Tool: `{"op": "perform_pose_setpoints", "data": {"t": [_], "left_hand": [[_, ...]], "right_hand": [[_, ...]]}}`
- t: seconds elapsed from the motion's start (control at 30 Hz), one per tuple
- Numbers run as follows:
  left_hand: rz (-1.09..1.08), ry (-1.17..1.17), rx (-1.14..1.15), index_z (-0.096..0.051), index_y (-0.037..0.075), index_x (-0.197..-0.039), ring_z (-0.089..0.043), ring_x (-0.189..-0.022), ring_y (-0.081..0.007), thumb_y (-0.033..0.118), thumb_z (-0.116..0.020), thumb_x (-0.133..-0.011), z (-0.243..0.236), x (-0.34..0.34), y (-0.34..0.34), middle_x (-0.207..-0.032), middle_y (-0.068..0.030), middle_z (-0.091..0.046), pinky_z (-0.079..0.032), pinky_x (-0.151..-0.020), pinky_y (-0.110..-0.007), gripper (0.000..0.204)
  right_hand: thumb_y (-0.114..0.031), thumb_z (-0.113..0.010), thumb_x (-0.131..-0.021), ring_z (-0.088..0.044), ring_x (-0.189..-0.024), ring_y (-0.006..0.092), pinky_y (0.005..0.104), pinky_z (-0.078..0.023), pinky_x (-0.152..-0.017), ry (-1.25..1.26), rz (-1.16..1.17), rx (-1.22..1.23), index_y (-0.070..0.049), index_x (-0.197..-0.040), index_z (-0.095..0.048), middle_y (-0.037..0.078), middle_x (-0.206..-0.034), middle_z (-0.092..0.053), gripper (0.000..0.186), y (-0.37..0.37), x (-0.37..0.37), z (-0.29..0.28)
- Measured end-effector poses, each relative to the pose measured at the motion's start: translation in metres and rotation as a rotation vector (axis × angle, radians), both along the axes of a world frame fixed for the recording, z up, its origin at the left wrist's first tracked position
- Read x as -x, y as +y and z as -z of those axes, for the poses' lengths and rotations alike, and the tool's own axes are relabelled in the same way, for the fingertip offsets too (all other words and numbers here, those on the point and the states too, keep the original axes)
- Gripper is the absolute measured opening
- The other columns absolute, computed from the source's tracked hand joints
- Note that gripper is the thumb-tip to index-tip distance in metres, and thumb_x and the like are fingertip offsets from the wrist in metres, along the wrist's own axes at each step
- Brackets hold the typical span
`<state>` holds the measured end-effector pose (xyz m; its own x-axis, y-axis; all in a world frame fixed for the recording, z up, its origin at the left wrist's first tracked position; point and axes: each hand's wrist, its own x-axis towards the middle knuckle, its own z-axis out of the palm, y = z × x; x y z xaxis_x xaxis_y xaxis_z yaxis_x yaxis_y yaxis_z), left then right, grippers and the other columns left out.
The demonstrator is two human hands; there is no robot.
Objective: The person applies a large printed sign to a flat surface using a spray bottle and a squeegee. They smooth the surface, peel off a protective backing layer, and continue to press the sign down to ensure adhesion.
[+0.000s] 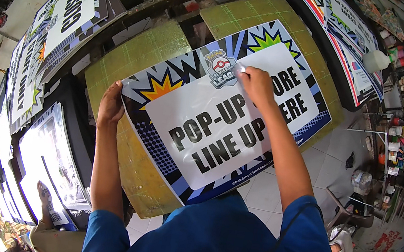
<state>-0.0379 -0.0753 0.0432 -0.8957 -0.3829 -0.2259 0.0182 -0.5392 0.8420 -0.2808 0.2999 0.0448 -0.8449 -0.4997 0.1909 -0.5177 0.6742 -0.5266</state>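
Observation:
A large printed sign sheet (pixel 205 101) with a white panel, bold black lettering, a logo and blue-and-black comic-style borders lies tilted in front of me. My left hand (pixel 112 104) is at its left corner, fingers closed on the edge there. My right hand (pixel 257 86) is closed in a fist over the upper middle of the sheet, beside the logo. A bit of crumpled clear film (pixel 240 71) shows at its fingers. Glare and faint ripples cross the white panel. A worn yellow-green board (pixel 151 45) lies under the sheet.
Stacked printed signs (pixel 66 16) stand at the far left, and more sign boards (pixel 352 33) lie at the far right. Another person's hand (pixel 45 194) rests on a glossy panel (pixel 60 153) at the lower left. Shelves of bottles (pixel 395 151) line the right; a chair (pixel 349 209) stands near.

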Motion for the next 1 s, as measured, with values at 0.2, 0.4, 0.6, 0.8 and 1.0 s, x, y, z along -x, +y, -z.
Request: {"op": "perform_pose_setpoints", "data": {"t": [0.2,0.4,0.6,0.8,1.0], "left_hand": [[-0.088,-0.04,-0.015,-0.06,-0.001,-0.103,-0.064,-0.091,-0.0188,0.015,-0.047,-0.101,-0.007,0.008,0.011,-0.1,-0.0109,-0.067,-0.051,-0.086,-0.032,0.021],[-0.132,-0.102,0.0,-0.06,0.0,-0.097,-0.061,-0.084,-0.0169,0.015,-0.05,-0.1,0.003,0.008,0.007,-0.095,-0.0085,-0.065,-0.05,-0.082,-0.031,0.018],[-0.195,-0.248,0.326,-0.061,0.003,-0.092,-0.053,-0.068,-0.009,0.015,-0.056,-0.097,0.026,-0.002,-0.009,-0.078,0.0,-0.059,-0.042,-0.064,-0.023,0.015],[-0.376,-0.379,0.81,-0.062,0.001,-0.092,-0.046,-0.068,-0.0047,0.009,-0.056,-0.095,0.015,0.007,0.02,-0.076,0.002,-0.055,-0.037,-0.061,-0.022,0.011],[-0.42,-0.35,0.749,-0.061,0.001,-0.091,-0.046,-0.07,-0.0055,0.009,-0.056,-0.094,0.019,0.001,0.019,-0.078,0.0017,-0.056,-0.037,-0.063,-0.022,0.01]], "right_hand": [[-0.029,-0.062,-0.088,-0.066,-0.077,0.0424,0.0506,-0.052,-0.072,-0.121,-0.054,-0.025,-0.001,-0.081,-0.067,0.024,-0.078,-0.067,0.029,-0.033,-0.03,-0.001],[-0.027,-0.063,-0.088,-0.065,-0.077,0.0405,0.0492,-0.051,-0.071,-0.194,-0.118,-0.027,-0.001,-0.077,-0.065,0.021,-0.077,-0.067,0.029,-0.05,-0.051,-0.015],[-0.028,-0.065,-0.09,-0.067,-0.061,0.0245,0.036,-0.051,-0.061,-0.152,0.065,0.112,0.0,-0.076,-0.065,0.013,-0.068,-0.067,0.031,-0.009,0.03,-0.024],[-0.033,-0.066,-0.088,-0.065,-0.074,0.0387,0.0457,-0.05,-0.067,-0.159,0.118,0.077,0.0,-0.078,-0.064,0.02,-0.074,-0.066,0.034,0.013,0.053,0.004],[-0.034,-0.064,-0.088,-0.064,-0.078,0.043,0.0508,-0.051,-0.071,-0.122,0.013,0.049,-0.002,-0.079,-0.064,0.022,-0.079,-0.067,0.033,-0.061,0.006,0.0]]}}
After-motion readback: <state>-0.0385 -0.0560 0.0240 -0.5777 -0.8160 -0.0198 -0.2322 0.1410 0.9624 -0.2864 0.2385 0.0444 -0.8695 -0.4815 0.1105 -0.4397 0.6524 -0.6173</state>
